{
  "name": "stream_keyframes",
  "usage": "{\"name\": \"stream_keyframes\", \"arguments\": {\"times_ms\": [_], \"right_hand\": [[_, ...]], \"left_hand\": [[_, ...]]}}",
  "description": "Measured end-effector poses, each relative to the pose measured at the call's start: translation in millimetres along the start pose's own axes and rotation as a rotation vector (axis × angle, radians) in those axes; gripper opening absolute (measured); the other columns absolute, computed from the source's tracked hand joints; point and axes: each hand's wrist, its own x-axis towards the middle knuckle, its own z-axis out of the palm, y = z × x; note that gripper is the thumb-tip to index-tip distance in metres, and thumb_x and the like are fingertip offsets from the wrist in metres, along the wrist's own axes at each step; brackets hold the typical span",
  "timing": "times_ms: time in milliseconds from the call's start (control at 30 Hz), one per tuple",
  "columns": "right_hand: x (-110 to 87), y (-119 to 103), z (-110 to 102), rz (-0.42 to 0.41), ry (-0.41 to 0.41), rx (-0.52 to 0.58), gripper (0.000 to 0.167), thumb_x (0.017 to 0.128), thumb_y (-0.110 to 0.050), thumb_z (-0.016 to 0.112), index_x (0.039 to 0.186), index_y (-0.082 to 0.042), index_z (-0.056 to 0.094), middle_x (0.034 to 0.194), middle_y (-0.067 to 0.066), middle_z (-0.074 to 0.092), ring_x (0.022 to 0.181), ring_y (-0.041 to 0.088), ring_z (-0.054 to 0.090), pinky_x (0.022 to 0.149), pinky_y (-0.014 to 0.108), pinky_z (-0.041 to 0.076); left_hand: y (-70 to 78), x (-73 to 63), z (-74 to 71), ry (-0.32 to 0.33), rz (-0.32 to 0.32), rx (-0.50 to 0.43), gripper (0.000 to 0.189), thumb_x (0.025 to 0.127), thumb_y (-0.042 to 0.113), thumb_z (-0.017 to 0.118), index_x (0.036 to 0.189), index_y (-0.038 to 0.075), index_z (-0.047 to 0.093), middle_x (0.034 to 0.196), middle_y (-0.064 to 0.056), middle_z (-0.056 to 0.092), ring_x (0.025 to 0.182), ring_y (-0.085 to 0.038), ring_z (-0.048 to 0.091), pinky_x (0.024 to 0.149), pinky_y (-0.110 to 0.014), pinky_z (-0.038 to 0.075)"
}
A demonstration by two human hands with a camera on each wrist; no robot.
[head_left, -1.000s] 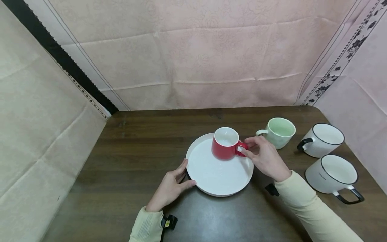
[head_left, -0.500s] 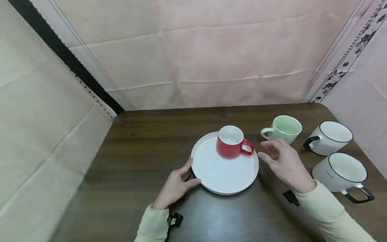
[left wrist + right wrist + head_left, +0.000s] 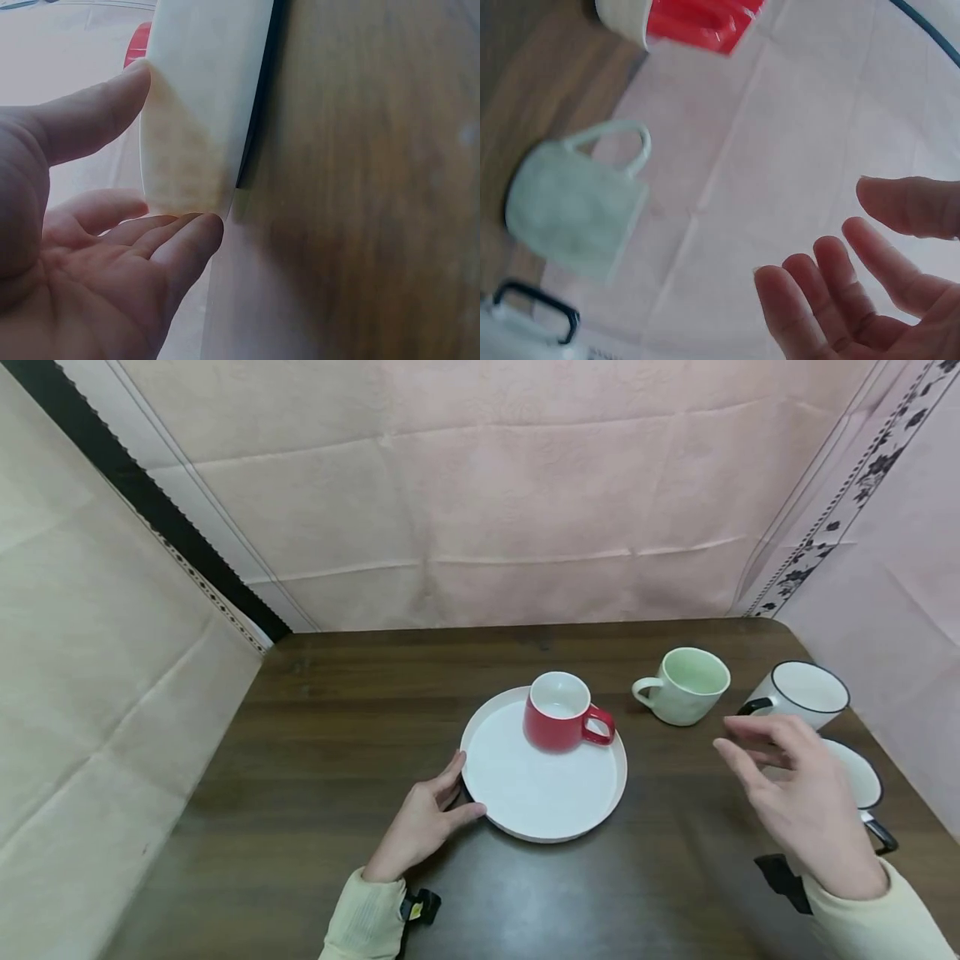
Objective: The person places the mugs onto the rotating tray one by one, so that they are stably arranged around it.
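My left hand [image 3: 426,820] rests against the left side of a round white tray [image 3: 547,814], thumb and fingers spread along its edge. In the left wrist view, the thumb and fingertips [image 3: 202,229] meet the tray's pale side wall [image 3: 199,105]. A red mug [image 3: 553,733] with a white inside stands upright toward the tray's back, handle to the right. Holding nothing, my right hand [image 3: 806,793] hovers to the right of the tray, fingers loosely bent, and partly hides a white enamel mug [image 3: 861,777]. Left of and beyond that hand stands a pale green mug [image 3: 682,697].
Another white enamel mug [image 3: 813,693] with a dark rim and black handle stands at the back right. Dark wood table [image 3: 360,718] lies under everything. Pale cloth [image 3: 487,527] hangs behind the table and at both sides.
My right hand has let go of the red mug's handle and moved right, away from the tray, to over the near white enamel mug. My left hand stays at the tray's edge.
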Motion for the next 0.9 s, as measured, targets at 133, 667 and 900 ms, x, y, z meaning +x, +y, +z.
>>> {"name": "stream_keyframes", "arguments": {"times_ms": [133, 667, 900], "right_hand": [[-5.8, 4, -19, 0.025, 0.143, 0.013, 0.027, 0.077, 0.008, 0.076, 0.104, 0.001, 0.073, 0.102, -0.006, 0.065, 0.089, -0.007, 0.059, 0.076, 0.002, 0.045], [-56.6, 148, -67, 0.650, 0.334, -0.186, 0.039, 0.103, -0.027, 0.049, 0.141, -0.023, 0.051, 0.125, -0.021, 0.048, 0.115, -0.008, 0.043, 0.102, 0.015, 0.031], [-71.0, 168, -66, 0.771, 0.312, -0.238, 0.040, 0.103, -0.028, 0.049, 0.142, -0.020, 0.050, 0.123, -0.021, 0.050, 0.111, -0.009, 0.041, 0.100, 0.018, 0.031]], "left_hand": [[0.5, -0.9, -0.7, -0.004, -0.011, 0.005, 0.085, 0.083, 0.033, 0.077, 0.151, 0.012, 0.030, 0.157, 0.001, 0.022, 0.138, -0.010, 0.031, 0.105, -0.029, 0.039], [0.4, 0.6, 0.6, 0.007, -0.022, 0.008, 0.085, 0.083, 0.030, 0.077, 0.151, 0.011, 0.031, 0.157, 0.000, 0.023, 0.137, -0.010, 0.032, 0.105, -0.029, 0.039], [1.2, 0.1, 0.6, 0.012, -0.024, 0.016, 0.085, 0.083, 0.028, 0.078, 0.151, 0.010, 0.030, 0.157, -0.001, 0.023, 0.137, -0.011, 0.033, 0.104, -0.030, 0.039]]}}
